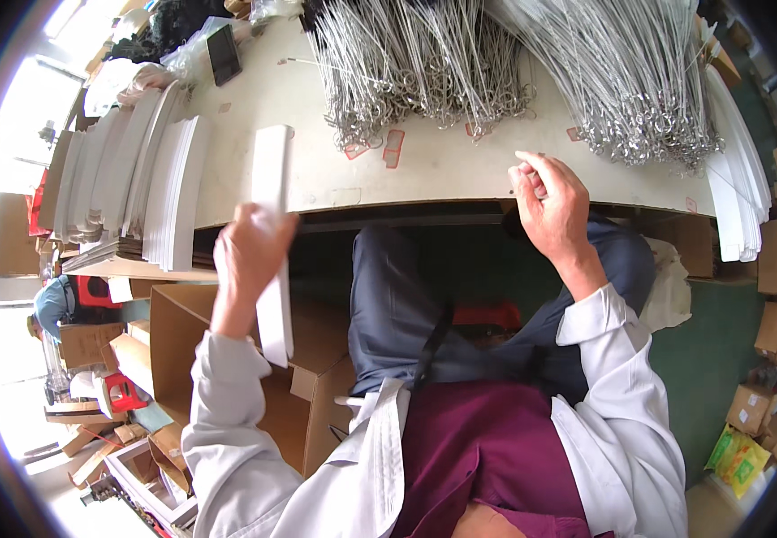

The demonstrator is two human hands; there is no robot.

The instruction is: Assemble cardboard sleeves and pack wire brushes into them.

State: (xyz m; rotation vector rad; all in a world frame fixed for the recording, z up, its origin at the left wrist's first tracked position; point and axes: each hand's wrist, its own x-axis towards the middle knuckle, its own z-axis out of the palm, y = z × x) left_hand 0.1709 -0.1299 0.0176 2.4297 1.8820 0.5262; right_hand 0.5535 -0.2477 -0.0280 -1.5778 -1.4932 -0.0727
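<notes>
Closest in, the person's dark blue trousers [388, 309] show, with the knees bent, and a big open cardboard box [178, 345] sits to the left of them. Above the box, the left hand [251, 249] has a long, flat white strip [271, 170]. Its grip is closed around the strip near the middle, though both look a bit blurry. The strip runs the long way, pointing from the person toward the counter [442, 179], so one end sticks out past the hand over the counter and the other end comes back over the box. I can't tell if the far end touches the counter. The right hand [552, 202] is well apart, off to the right of the strip, near the counter's front edge. Its fingers are curled, with the thumb close to the pointing finger; I can't tell if the tips touch, and I see nothing in it. So the left hand is much nearer to the strip. A stack of white strips [173, 193] stands left of the held one. Farther back, bunches of thin silver wires [415, 72] lie in the middle, and a black phone [224, 56] lies at the left.
</notes>
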